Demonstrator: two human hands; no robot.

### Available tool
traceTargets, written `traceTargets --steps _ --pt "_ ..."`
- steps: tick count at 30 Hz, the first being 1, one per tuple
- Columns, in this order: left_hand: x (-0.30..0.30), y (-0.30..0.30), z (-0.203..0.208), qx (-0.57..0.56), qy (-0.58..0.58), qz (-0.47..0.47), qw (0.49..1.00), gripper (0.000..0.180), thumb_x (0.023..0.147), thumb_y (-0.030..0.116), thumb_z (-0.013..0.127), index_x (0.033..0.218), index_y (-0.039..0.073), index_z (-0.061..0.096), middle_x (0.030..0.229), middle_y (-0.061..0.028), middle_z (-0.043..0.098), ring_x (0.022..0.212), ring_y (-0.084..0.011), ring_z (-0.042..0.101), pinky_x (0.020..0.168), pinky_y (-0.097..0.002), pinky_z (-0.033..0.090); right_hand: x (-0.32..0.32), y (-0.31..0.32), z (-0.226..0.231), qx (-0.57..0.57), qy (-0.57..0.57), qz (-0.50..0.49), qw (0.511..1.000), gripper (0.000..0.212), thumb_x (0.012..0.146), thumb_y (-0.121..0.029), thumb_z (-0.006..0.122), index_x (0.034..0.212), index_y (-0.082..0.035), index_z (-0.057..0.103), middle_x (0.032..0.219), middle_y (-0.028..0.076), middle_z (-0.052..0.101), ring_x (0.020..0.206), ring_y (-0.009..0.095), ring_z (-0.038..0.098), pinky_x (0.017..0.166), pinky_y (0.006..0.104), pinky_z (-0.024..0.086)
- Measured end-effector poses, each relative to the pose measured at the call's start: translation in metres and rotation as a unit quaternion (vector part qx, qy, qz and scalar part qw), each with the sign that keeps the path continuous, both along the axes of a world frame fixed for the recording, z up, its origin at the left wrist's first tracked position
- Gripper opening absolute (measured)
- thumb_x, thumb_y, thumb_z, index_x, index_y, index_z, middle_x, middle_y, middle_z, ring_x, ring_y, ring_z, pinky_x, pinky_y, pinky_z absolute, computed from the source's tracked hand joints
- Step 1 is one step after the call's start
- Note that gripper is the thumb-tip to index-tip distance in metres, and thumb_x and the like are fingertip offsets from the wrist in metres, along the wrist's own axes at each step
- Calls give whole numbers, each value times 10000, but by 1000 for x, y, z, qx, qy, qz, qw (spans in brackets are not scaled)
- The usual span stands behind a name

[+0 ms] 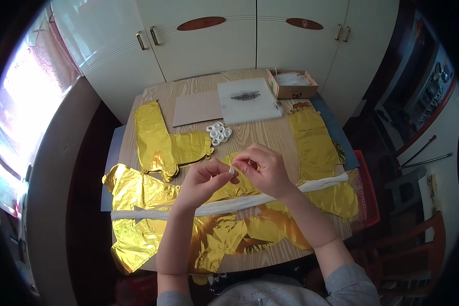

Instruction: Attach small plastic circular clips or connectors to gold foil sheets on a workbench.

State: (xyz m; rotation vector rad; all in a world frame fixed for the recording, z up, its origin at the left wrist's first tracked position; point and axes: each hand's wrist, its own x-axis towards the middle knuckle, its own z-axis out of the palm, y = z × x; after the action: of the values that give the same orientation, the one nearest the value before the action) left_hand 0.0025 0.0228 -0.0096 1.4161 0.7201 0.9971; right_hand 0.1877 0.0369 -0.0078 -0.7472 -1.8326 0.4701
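Note:
My left hand (205,178) and my right hand (264,168) meet above the middle of a wooden table (270,135). Together they pinch a small white piece (232,171) between fingertips. Below them lie flat gold foil balloons (158,140), spread over the left, front and right of the table. A long white strip (229,205) runs across the foil from left to right under my forearms. A cluster of small white rings (219,133) sits just beyond my hands.
A translucent white sheet (247,99) and a brown card (198,108) lie at the back of the table. An open cardboard box (292,84) stands at the back right. White cupboards (204,35) stand behind. A red crate (368,196) and wooden chair (418,245) are at right.

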Motion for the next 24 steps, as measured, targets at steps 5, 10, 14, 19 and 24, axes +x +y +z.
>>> traceTargets --steps 5,10,14,19,24 --pt "3 4 -7 -7 -174 -20 984 208 844 16 501 1028 -36 583 1021 -90 615 1009 -151 550 919 -292 390 -7 -2 -5 -59 34 23 997 80 773 -72 640 847 -42 629 734 53 596 545 126 543 489 242 419" --pt "10 5 -7 29 -148 9 988 315 855 -9 459 1165 -16 512 1151 -105 563 1096 -162 502 966 -296 351 -11 -5 -7 -59 30 -35 997 100 761 -86 646 851 -44 634 738 61 621 548 139 567 478 252 430" --pt "14 4 -8 45 -112 38 992 317 872 -18 428 1182 -17 496 1153 -103 562 1105 -162 497 969 -294 349 -10 -7 -4 -29 7 -80 996 104 736 -50 669 829 -22 632 698 58 608 559 127 570 492 244 439" --pt "16 3 -9 72 -58 68 993 282 877 -18 440 1147 -28 521 1116 -98 583 1051 -141 530 920 -271 395 -7 -6 -4 99 -41 -119 987 127 671 -42 720 720 -48 603 648 33 578 546 151 558 482 261 438" --pt "14 3 -15 67 33 107 991 169 831 21 566 987 -32 607 902 -41 631 836 -86 564 764 -227 448 -1 -1 3 192 -76 -121 971 202 613 -106 763 654 -79 567 611 16 542 527 172 519 466 275 415"
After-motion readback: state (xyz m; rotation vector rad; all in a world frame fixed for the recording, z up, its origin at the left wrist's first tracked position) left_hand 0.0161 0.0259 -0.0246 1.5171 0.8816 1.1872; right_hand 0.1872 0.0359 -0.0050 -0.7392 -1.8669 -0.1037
